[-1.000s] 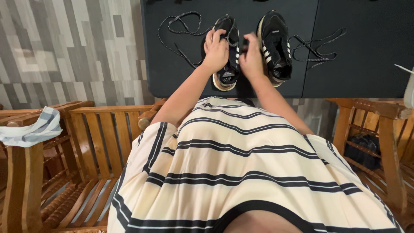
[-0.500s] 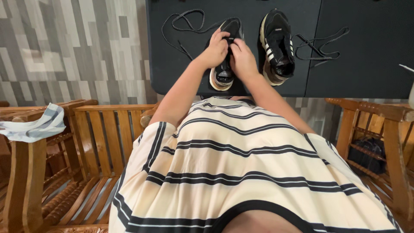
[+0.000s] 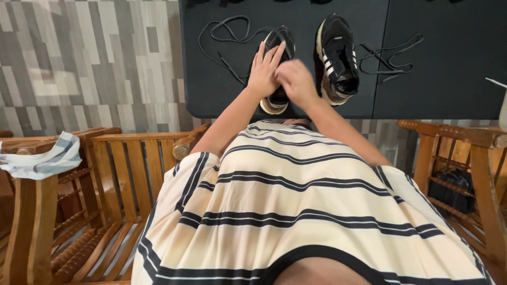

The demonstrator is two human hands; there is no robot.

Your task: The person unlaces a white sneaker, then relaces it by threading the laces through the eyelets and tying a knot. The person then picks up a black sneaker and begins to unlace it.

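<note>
A person in a cream shirt with black stripes (image 3: 296, 211) looks down over a black table (image 3: 433, 79), where both hands meet on a black sneaker (image 3: 277, 68) with a pale sole. That shoe lies near the table's front edge, toe pointing away from the person, and is mostly covered by the hands. The left hand (image 3: 265, 71) rests flat along its upper, fingers stretched forward and close together, pressing on the shoe rather than wrapped around it. The right hand (image 3: 297, 82) is loosely curled just beside and touching the left, over the shoe's opening; the fingers are bent inward, but what they pinch, if anything, cannot be told because the hand is slightly blurred. A loose black lace (image 3: 227, 34) trails in loops from this shoe across the table to the left. Just to the right stands the second sneaker (image 3: 338, 55), also black with white side stripes and a pale sole, untouched, its opening showing a dark interior with nothing visible inside. Another black lace (image 3: 388, 55) lies tangled to its right. Wooden slatted chairs (image 3: 132, 169) stand on both sides below the table edge; a folded pale checked cloth (image 3: 45, 158) rests on the far left armrest, and a dark bag (image 3: 454, 190) sits under the right chair.
</note>
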